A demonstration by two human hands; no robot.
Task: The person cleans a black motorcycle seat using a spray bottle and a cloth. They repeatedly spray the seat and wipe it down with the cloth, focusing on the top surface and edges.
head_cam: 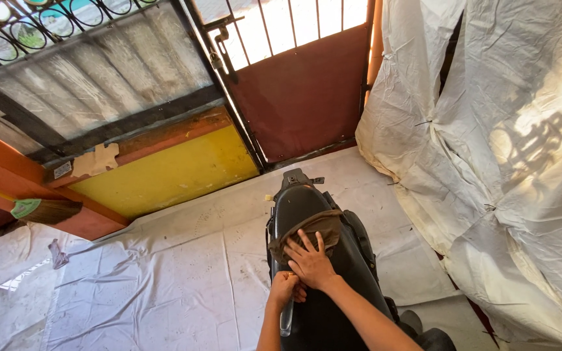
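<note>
While the right hand (310, 263) presses brown cloth (310, 227).

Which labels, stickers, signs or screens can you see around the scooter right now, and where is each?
Small label: on the dark beam of the left wall, above the yellow panel; white rectangle, print too small to tell.
Torn patch: just right of that label; pale tan, ragged edges, possibly paper or tape.
No screens, packages or signs show.
</note>
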